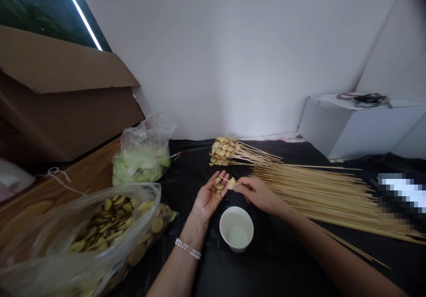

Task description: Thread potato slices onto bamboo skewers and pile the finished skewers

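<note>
One left hand [209, 201], palm up, loosely open, bearing several yellow slices [218, 188]; one right hand [258, 192], pinching another slice [232, 183] on a thin stick [224, 179]; one white cup [236, 223], near both, on black sheet [221, 272].

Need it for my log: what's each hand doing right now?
Left hand: half open, palm up, slices resting in it.
Right hand: closed, fingers pinching at a pale slice on a thin stick.

1. Bracelet [188, 248] at about half past six: two rows of small, round, silvery-white beads around the left wrist [196, 232].
2. Right forearm [333, 243], toward four o'clock: bare.
3. Left hand [210, 199], right hand [258, 193]: bare.
</note>
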The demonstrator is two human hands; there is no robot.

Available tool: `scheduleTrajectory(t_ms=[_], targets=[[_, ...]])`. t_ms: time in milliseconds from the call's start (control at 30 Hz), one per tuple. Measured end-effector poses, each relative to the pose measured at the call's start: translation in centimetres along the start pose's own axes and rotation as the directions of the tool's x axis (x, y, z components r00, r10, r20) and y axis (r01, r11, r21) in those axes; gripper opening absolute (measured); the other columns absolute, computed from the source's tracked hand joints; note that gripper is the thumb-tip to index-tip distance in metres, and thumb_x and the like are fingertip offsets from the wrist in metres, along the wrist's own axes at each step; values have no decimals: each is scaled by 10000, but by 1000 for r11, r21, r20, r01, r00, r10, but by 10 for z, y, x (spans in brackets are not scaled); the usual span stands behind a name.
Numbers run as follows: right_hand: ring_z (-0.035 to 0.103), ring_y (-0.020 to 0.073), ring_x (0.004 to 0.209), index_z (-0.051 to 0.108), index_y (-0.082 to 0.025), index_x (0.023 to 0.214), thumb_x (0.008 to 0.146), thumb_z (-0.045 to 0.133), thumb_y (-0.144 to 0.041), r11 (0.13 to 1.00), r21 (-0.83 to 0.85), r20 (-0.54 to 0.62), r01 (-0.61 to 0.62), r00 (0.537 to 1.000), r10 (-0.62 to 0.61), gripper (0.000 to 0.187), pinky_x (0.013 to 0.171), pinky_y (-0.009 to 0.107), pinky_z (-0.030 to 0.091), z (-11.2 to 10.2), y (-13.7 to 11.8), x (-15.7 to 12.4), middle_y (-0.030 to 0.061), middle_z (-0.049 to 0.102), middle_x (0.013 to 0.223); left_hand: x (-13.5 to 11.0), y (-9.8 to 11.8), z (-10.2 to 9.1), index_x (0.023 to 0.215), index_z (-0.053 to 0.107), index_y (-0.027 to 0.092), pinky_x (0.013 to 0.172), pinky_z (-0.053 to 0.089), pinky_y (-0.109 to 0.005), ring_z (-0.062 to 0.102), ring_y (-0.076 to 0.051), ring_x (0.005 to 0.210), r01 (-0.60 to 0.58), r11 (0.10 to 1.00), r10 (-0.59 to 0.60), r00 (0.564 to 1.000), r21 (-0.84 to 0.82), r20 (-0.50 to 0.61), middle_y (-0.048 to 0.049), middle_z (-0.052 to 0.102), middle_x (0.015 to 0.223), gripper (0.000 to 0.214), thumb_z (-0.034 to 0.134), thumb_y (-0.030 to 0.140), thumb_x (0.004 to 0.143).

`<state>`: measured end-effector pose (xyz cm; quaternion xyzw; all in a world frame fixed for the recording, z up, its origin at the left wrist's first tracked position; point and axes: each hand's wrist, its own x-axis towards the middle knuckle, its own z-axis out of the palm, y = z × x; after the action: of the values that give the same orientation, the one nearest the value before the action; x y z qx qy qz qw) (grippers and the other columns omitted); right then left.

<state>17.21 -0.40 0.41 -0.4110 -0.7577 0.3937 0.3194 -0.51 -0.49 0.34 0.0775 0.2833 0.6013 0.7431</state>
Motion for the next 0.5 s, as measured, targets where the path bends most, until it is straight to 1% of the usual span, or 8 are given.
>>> scheduleTrajectory(t_ms=[67,133,200,233,300,367,433,500], targets=[[465,95,490,595,-176,756,875,455,-326,1000,-3,3,-1,1000,1,237,495,211,321,0,-1,0,-42,498,514,0,0,0,1096,558,113,831,547,-354,560,-255,1138,0,1000,0,1000,-28,-15,-164,569,1250,270,431,59,864],[464,94,492,596,-175,750,873,459,-324,1000,-10,2,-9,1000,9,237,497,211,319,0,-2,-1,-43,499,515,1,1,-1,1090,554,95,825,551,-357,555,-267,1143,14,997,-16,999,-70,-30,-180,569,1243,247,430,102,876],[460,93,492,596,-176,743,871,462,-326,1000,-22,2,-17,1000,17,239,492,210,310,0,-2,-1,-44,497,515,1,2,-2,1104,543,74,814,555,-377,551,-288,1143,46,994,-49,998,-95,-31,-206,558,1242,267,420,115,870],[460,94,494,597,-176,742,870,463,-327,999,-27,4,-19,1000,19,239,489,211,305,0,-1,-1,-44,497,516,1,3,-3,1117,536,69,810,555,-384,553,-292,1140,59,994,-62,998,-94,-27,-215,552,1245,292,411,93,854],[461,95,498,600,-176,745,870,462,-330,999,-30,6,-19,1000,19,241,489,211,304,0,-1,-1,-43,500,521,1,4,-4,1145,523,74,808,554,-379,563,-282,1130,66,996,-67,998,-66,-18,-215,544,1253,375,393,13,799],[463,96,501,600,-176,747,870,461,-331,999,-27,8,-18,1000,19,242,491,211,307,0,-1,-1,-41,503,524,1,3,-4,1157,515,88,812,551,-355,574,-261,1118,42,999,-43,999,-12,-18,-203,544,1258,450,384,-50,750],[461,96,498,593,-176,739,870,461,-333,999,-28,10,-23,1000,23,243,491,211,308,0,-1,-1,-41,503,523,1,2,-4,1147,516,96,816,546,-336,579,-249,1111,14,999,-13,1000,47,-22,-196,548,1257,454,396,-68,741],[460,95,499,588,-177,726,871,462,-334,999,-40,8,-24,1000,25,248,494,212,307,0,-2,-1,-39,508,525,1,0,-4,1118,524,104,819,542,-335,582,-247,1106,-6,995,8,1000,101,-17,-190,553,1253,413,419,-60,754]])
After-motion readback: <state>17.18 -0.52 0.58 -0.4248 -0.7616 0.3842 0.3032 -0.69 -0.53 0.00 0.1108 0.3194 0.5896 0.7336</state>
